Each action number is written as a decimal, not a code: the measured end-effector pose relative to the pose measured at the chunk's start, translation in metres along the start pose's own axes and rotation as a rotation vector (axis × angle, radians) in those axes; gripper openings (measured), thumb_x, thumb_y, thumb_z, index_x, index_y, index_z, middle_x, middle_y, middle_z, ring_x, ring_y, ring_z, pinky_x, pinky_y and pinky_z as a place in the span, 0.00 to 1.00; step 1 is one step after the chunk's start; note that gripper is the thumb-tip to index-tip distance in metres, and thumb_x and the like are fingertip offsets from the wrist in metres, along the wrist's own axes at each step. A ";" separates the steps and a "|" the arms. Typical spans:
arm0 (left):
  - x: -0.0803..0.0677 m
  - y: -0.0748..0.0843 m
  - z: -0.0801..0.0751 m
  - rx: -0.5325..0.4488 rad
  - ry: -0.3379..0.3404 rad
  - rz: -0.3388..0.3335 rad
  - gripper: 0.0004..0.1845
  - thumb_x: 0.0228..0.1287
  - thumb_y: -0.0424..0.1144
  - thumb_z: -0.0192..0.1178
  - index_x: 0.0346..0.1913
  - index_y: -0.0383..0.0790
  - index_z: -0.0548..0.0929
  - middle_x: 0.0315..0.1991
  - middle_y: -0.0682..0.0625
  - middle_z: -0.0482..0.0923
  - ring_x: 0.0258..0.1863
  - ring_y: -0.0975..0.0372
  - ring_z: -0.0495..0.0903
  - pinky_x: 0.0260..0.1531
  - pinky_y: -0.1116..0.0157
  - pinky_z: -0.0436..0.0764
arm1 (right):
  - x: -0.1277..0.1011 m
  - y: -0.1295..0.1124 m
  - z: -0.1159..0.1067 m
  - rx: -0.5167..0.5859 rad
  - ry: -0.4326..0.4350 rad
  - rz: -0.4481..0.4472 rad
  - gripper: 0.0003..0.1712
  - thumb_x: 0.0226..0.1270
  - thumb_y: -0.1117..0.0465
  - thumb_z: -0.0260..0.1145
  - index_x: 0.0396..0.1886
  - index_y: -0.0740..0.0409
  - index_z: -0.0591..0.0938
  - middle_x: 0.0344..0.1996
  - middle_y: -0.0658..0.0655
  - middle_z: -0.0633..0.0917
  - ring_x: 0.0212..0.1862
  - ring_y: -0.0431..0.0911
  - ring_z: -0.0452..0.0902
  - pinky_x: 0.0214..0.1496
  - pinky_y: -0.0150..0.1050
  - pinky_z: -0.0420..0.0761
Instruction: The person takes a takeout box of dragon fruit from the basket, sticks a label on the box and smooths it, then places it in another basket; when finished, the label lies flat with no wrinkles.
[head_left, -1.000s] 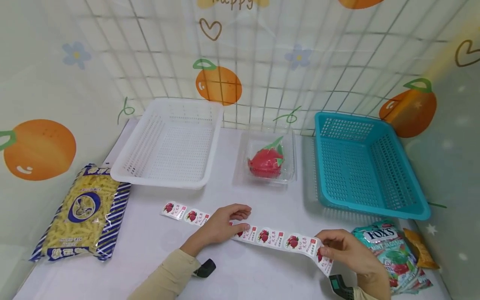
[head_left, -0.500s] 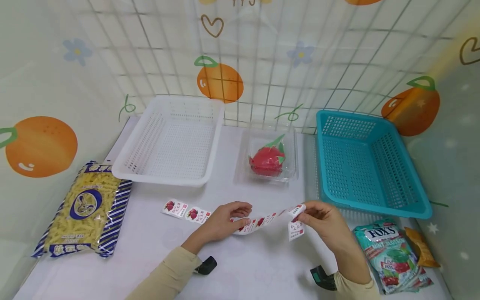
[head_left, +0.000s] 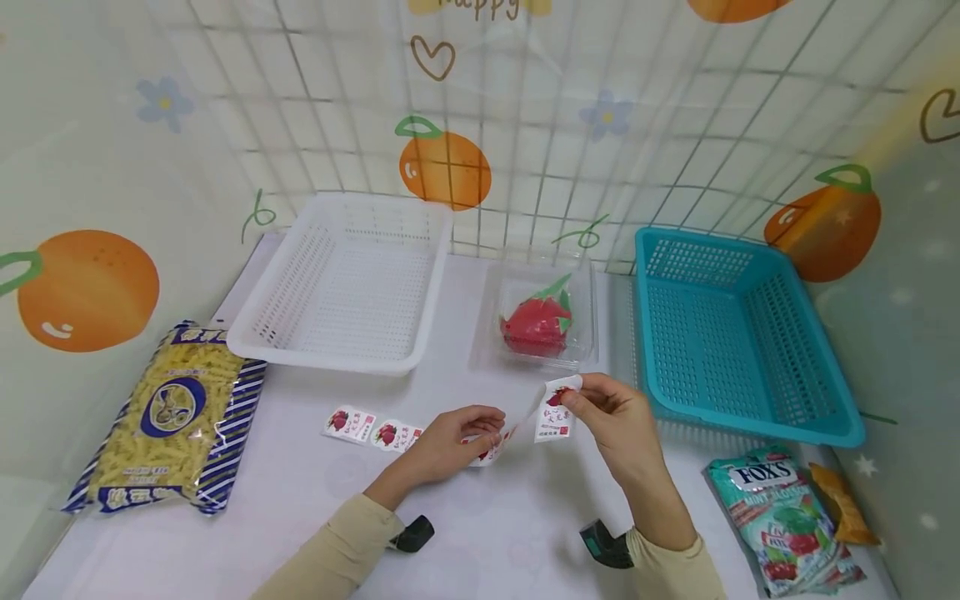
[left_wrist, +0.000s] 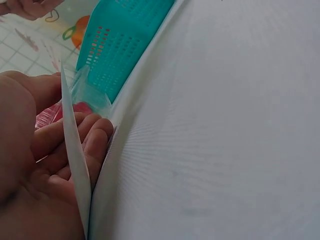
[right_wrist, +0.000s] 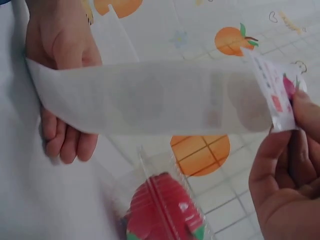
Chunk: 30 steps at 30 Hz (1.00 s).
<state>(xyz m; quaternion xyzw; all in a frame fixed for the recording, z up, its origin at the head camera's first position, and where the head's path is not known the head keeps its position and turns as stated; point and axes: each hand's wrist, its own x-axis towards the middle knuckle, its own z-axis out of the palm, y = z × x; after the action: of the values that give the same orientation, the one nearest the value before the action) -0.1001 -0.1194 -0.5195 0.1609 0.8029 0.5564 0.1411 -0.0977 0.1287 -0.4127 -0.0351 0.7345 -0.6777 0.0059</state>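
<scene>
A strip of fruit stickers lies on the white table, its left end flat. My left hand holds the strip's middle down between thumb and curled fingers. From there the white backing arches up to my right hand, which pinches the end sticker above the table. That sticker hangs from my right fingertips. Just behind the hands a red dragon fruit sits in a clear clamshell box.
A white basket stands at the back left and a teal basket at the back right. A pasta bag lies at the left. A Fox's candy bag and an orange packet lie at the front right.
My right hand has lifted the strip's right end off the table and carried it left and away, folding it back towards my left hand. My left hand has stayed put.
</scene>
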 end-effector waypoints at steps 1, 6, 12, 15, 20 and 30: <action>0.000 0.000 0.000 -0.001 0.001 -0.002 0.20 0.73 0.41 0.62 0.64 0.40 0.80 0.59 0.48 0.84 0.56 0.58 0.84 0.59 0.68 0.81 | 0.001 -0.002 0.002 -0.016 0.010 0.013 0.07 0.66 0.67 0.72 0.42 0.57 0.90 0.31 0.42 0.90 0.37 0.38 0.84 0.43 0.30 0.84; 0.002 -0.002 0.003 -0.020 0.009 -0.031 0.19 0.74 0.44 0.62 0.63 0.45 0.81 0.57 0.52 0.84 0.57 0.61 0.84 0.59 0.68 0.81 | 0.008 -0.010 0.012 -0.125 0.039 0.050 0.13 0.66 0.62 0.73 0.47 0.65 0.88 0.30 0.40 0.89 0.38 0.40 0.83 0.40 0.32 0.81; 0.005 -0.002 0.011 -0.100 0.017 -0.029 0.21 0.72 0.36 0.60 0.66 0.41 0.78 0.58 0.48 0.83 0.57 0.59 0.83 0.59 0.69 0.81 | 0.014 -0.012 0.019 -0.162 0.046 0.051 0.14 0.65 0.59 0.75 0.47 0.61 0.89 0.30 0.41 0.89 0.40 0.44 0.81 0.39 0.33 0.81; 0.007 0.000 0.013 -0.169 0.051 -0.001 0.23 0.72 0.33 0.59 0.69 0.37 0.75 0.62 0.44 0.80 0.62 0.55 0.81 0.60 0.70 0.80 | 0.015 -0.011 0.019 -0.160 0.055 0.077 0.15 0.65 0.58 0.74 0.48 0.61 0.89 0.32 0.45 0.90 0.41 0.44 0.82 0.42 0.33 0.83; 0.013 0.006 0.008 -0.260 0.160 0.068 0.22 0.74 0.31 0.57 0.68 0.34 0.74 0.64 0.40 0.78 0.67 0.51 0.77 0.64 0.69 0.77 | 0.018 -0.009 0.016 -0.159 0.072 0.080 0.15 0.66 0.59 0.74 0.49 0.62 0.89 0.33 0.46 0.90 0.40 0.43 0.82 0.43 0.32 0.83; 0.022 0.051 -0.018 -0.177 0.432 0.409 0.17 0.72 0.25 0.57 0.62 0.28 0.77 0.57 0.32 0.79 0.60 0.42 0.79 0.64 0.69 0.78 | 0.019 -0.009 0.014 -0.152 0.056 0.091 0.15 0.65 0.60 0.74 0.48 0.63 0.89 0.31 0.44 0.89 0.39 0.41 0.82 0.40 0.31 0.83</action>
<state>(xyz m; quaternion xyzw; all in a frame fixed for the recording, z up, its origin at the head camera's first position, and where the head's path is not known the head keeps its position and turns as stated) -0.1228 -0.1088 -0.4666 0.1840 0.7137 0.6623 -0.1343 -0.1157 0.1129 -0.4043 0.0170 0.7845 -0.6198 0.0135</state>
